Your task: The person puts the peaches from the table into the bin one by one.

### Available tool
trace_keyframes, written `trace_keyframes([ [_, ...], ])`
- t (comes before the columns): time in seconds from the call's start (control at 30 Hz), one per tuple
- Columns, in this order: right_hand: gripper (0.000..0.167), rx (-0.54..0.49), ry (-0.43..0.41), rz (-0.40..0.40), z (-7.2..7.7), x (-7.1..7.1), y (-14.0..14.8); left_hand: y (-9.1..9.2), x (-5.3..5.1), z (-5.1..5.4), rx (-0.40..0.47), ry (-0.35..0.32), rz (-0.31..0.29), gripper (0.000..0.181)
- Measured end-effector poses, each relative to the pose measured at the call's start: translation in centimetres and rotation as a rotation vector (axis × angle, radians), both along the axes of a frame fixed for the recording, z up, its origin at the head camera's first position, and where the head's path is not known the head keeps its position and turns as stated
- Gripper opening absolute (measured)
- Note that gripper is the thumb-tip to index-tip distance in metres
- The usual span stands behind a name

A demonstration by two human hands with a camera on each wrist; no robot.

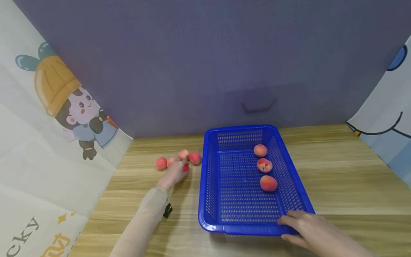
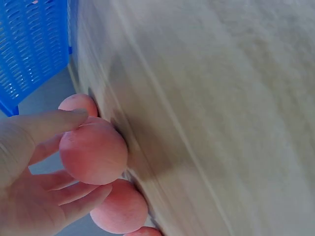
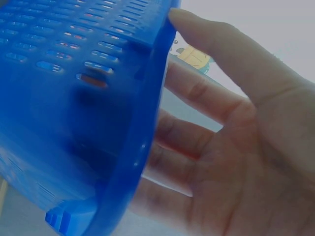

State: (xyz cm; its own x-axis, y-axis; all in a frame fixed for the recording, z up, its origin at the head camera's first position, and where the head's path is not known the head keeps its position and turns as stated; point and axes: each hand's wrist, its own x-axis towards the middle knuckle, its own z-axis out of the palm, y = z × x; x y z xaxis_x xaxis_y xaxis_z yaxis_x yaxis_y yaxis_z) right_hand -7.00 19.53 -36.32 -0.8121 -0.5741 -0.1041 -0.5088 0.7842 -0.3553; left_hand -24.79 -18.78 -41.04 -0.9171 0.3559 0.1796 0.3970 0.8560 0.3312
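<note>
The basket (image 1: 244,229) is coloured deep blue and patterned with rows of small slots. The peaches (image 1: 268,183) are tinted pinkish red, and some are mottled with paler yellow. The table (image 1: 337,171) is streaked with light and darker brown wood grain. The wall (image 1: 205,64) is coloured greyish purple-blue. The white cloth (image 1: 29,178) on the left is printed with a cartoon figure (image 1: 91,130) in ochre cap (image 1: 56,80) and pale blue clothes, beside grey letters (image 1: 24,233). The sleeve (image 1: 139,225) is coloured cream.
</note>
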Motion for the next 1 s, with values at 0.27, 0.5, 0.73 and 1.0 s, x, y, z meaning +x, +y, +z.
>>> trace_keyframes([
  [0.27, 0.034, -0.006, 0.031, 0.008, -0.1, 0.0, 0.0, -0.1, 0.0, -0.8, -0.027, 0.067, -0.040, 0.022],
  [0.5, 0.034, 0.001, 0.010, 0.004, 0.0, 0.0, 0.0, 0.0, 0.0, -0.7, -0.052, 0.057, -0.027, 0.022],
  [0.73, 0.032, 0.006, 0.008, 0.014, 0.1, 0.0, 0.0, 0.1, 0.2, -0.1, -0.035, 0.016, -0.020, 0.026],
  [1.0, 0.034, 0.002, 0.005, 0.010, 0.1, 0.0, 0.1, 0.3, 0.3, 1.0, 0.015, -0.045, -0.021, 0.030],
])
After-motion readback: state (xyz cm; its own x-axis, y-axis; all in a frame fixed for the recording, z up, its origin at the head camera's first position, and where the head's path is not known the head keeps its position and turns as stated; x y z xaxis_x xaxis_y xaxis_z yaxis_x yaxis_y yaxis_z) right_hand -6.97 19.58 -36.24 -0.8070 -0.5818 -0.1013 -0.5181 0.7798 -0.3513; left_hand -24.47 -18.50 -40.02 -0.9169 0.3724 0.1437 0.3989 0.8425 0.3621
